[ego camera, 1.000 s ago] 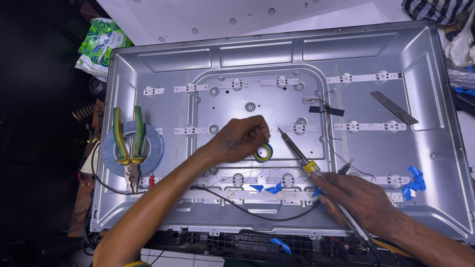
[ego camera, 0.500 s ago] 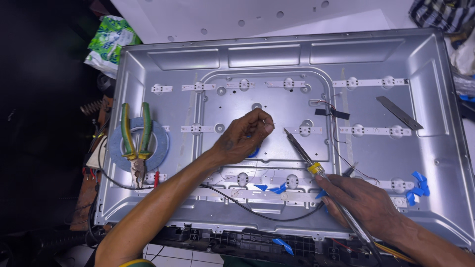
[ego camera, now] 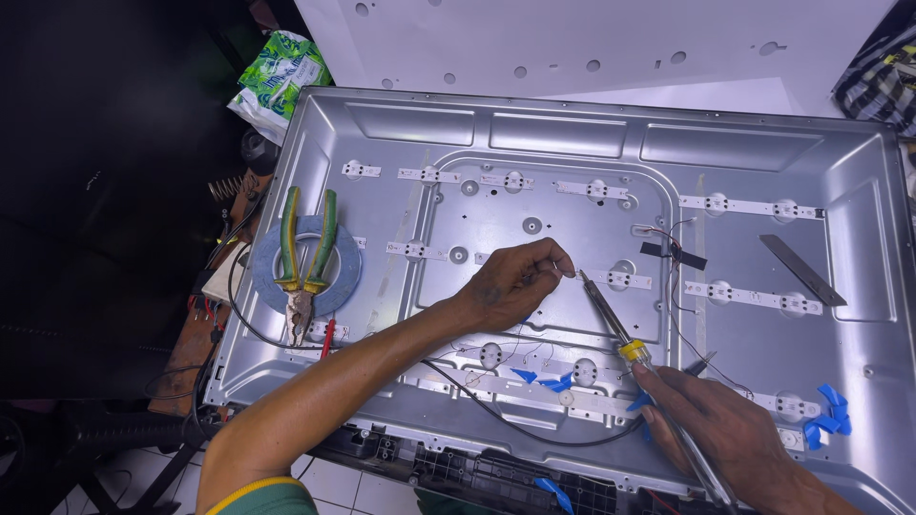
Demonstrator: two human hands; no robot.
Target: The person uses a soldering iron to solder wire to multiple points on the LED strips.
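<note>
A large silver metal back panel [ego camera: 563,143] lies flat, with white LED strips [ego camera: 744,205] fixed across it. My left hand [ego camera: 510,286] rests on the panel's middle, its fingertips pinched together. Anything between them is too small to see. My right hand [ego camera: 725,434] at the lower right grips a soldering iron [ego camera: 611,319] with a yellow collar. The iron's tip sits right at my left fingertips. Thin wires [ego camera: 673,238] run across the panel close by.
Green-and-yellow-handled pliers [ego camera: 305,253] lie on a blue tape ring [ego camera: 348,277] at the panel's left. A flat metal blade [ego camera: 801,270] rests at the right, blue tape scraps [ego camera: 825,410] at the lower right. A black cable [ego camera: 515,424] loops along the near edge. Beyond are a green packet [ego camera: 281,76] and a white sheet [ego camera: 572,38].
My left hand slid over the small tape roll, which is now hidden. Its fingertips and the iron's tip have come together. The view has shifted slightly.
</note>
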